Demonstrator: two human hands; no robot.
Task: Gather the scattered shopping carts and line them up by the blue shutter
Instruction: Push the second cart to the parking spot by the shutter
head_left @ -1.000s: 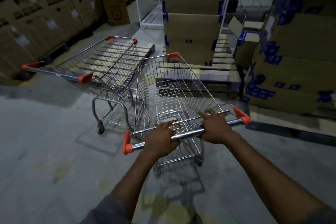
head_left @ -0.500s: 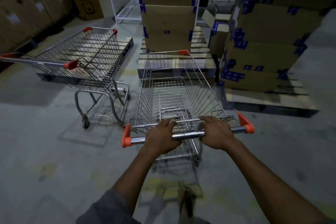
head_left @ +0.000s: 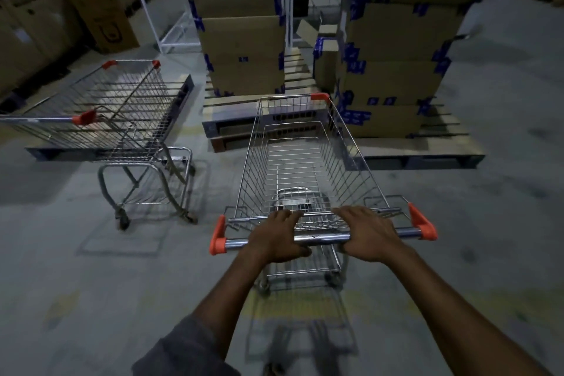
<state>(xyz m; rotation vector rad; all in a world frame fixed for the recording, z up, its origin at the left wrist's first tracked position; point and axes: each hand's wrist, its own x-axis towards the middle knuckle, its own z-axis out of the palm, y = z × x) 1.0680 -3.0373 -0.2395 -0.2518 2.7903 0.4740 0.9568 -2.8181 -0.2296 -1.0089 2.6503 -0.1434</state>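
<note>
Gripping handle bar (head_left: 323,237) of shopping cart (head_left: 300,162) with left hand (head_left: 276,239) and right hand (head_left: 370,235), fingers (head_left: 345,213) curled over chrome; orange end caps (head_left: 218,242); second cart (head_left: 122,113) apart, leftward.

On my feed the left hand (head_left: 279,236) and right hand (head_left: 369,233) are both curled over the chrome handle bar (head_left: 323,238) of a silver wire shopping cart with orange end caps (head_left: 305,162). It stands on the grey concrete floor (head_left: 76,284), nose toward a wooden pallet (head_left: 427,156) stacked with brown cardboard boxes sealed in blue tape (head_left: 393,70). A second silver wire cart with orange corners (head_left: 122,113) stands well apart on my left, side-on. Beyond it I see a white metal rack frame (head_left: 164,36).
</note>
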